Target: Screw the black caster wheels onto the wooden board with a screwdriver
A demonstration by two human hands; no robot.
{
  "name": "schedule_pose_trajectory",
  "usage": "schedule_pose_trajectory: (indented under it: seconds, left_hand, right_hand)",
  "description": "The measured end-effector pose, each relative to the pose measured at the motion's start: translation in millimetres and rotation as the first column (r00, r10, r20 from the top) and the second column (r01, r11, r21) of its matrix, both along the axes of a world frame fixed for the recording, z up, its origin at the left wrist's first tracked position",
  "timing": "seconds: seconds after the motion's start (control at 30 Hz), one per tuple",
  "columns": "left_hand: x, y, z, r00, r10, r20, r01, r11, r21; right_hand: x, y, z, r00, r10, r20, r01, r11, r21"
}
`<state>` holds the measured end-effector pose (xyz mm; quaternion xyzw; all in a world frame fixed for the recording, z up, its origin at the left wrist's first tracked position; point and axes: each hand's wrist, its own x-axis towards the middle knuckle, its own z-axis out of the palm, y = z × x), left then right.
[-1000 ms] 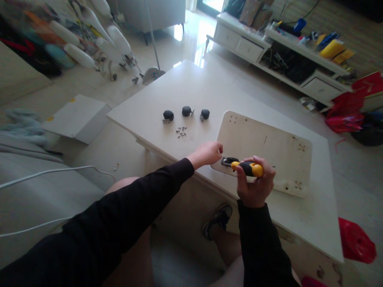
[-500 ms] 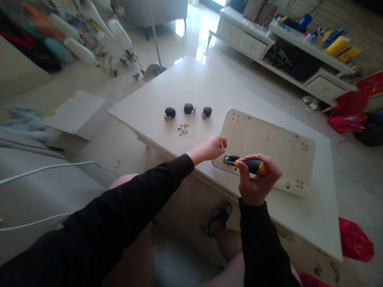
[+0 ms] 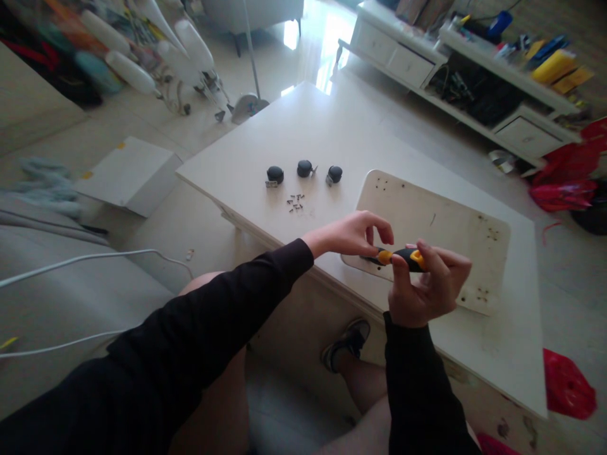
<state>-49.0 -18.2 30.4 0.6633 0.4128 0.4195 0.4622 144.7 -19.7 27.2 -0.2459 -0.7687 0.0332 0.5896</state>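
Observation:
My right hand is wrapped round a black and yellow screwdriver, which points left over the near left corner of a cream board. At the screwdriver's front end is my left hand, its fingers curled and closed; what they hold, if anything, is hidden. A dark caster at that corner is mostly covered by the left hand. Farther back on the white table stand three black casters with metal plates: a left caster, a middle caster and a right caster. Several small screws lie loose before them.
Holes mark the board's corners. A white box sits on the floor left of the table. Behind it stands white framed equipment. A cluttered white cabinet is at the back right, and a red bag lies at the right.
My left hand has moved right and come to the front of the screwdriver, covering the caster on the board. The screwdriver and right hand have shifted slightly right in view.

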Motion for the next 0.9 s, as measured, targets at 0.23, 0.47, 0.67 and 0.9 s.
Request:
schedule_pose_trajectory:
  seconds: [0.23, 0.47, 0.67, 0.9]
  left_hand:
    - [5, -3, -0.4, 0.997, -0.062, 0.043, 0.06, 0.997, 0.05]
    - [8, 3, -14.2, 0.998, -0.057, -0.023, 0.058, 0.996, 0.061]
    - [18, 4, -19.1, 0.979, 0.066, -0.192, -0.048, 0.994, 0.094]
    - [17, 5, -13.0, 0.963, 0.085, -0.254, -0.048, 0.988, 0.149]
  right_hand:
    - [-3, -1, -1, 1.0, 0.027, -0.012, -0.027, 1.0, -0.011]
    - [-7, 2, -1, 0.995, 0.016, -0.098, -0.018, 1.0, -0.018]
    - [-8, 3, 2, 0.995, 0.027, -0.098, -0.027, 1.0, 0.01]
    - [-6, 2, 4, 0.995, 0.053, -0.087, -0.055, 0.998, -0.027]
